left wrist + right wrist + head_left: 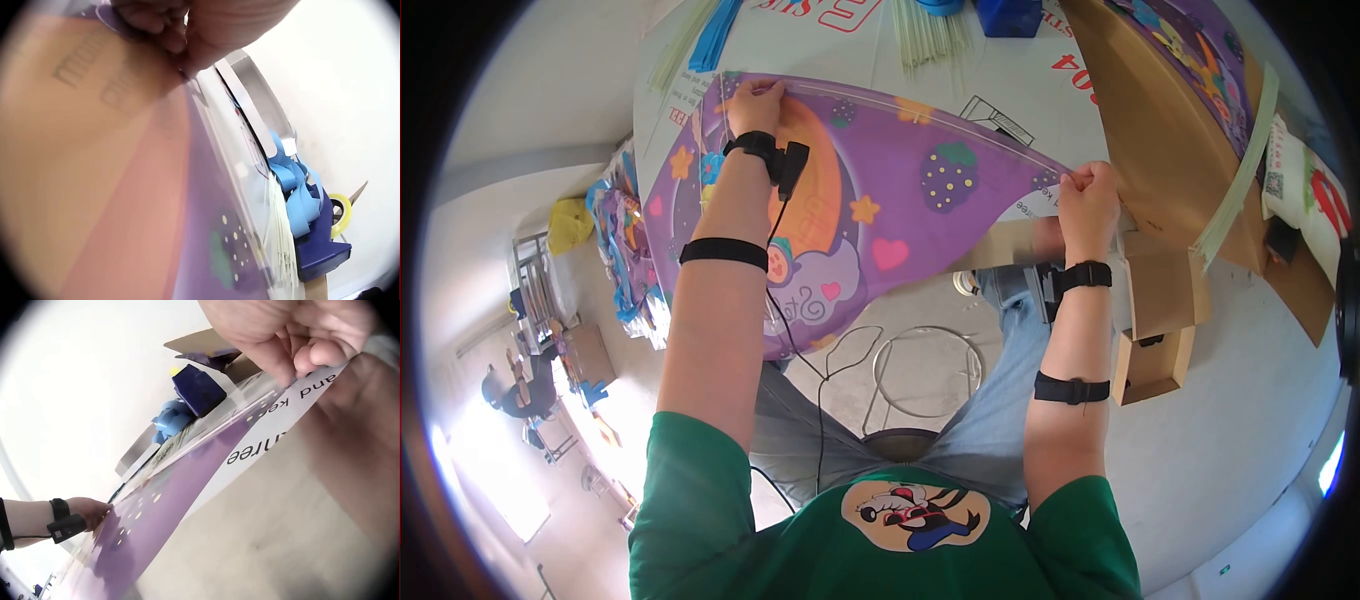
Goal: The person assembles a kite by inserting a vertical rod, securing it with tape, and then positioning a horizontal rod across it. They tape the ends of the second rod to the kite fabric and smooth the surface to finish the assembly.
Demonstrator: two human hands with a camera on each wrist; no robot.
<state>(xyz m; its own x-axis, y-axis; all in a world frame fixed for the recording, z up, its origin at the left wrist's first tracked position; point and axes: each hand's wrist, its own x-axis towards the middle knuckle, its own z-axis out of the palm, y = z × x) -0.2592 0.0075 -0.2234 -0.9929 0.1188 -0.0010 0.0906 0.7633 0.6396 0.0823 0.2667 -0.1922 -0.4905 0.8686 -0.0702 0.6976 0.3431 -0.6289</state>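
A purple printed sheet [890, 215], shaped like a kite sail with strawberries, stars and hearts on it, is spread across the table edge and hangs over the lap. My left hand [755, 107] pinches its upper edge near the left end. At the sheet's pointed right corner, the thumb and fingers of my right hand [1090, 212] pinch the tip. A thin pale rod [900, 107] runs along the upper edge between the hands. In the left wrist view, the fingertips of the left hand [219, 28] press together on the sheet, partly hiding the pinched spot.
Pale thin strips [928, 40], blue ribbons [718, 38] and a dark blue tape dispenser [1008, 17] lie at the back of the printed white board [1050, 110]. Brown cardboard [1180, 140] stands at the right, above a small open carton [1152, 365]. A black cable [820, 440] hangs from the left wrist.
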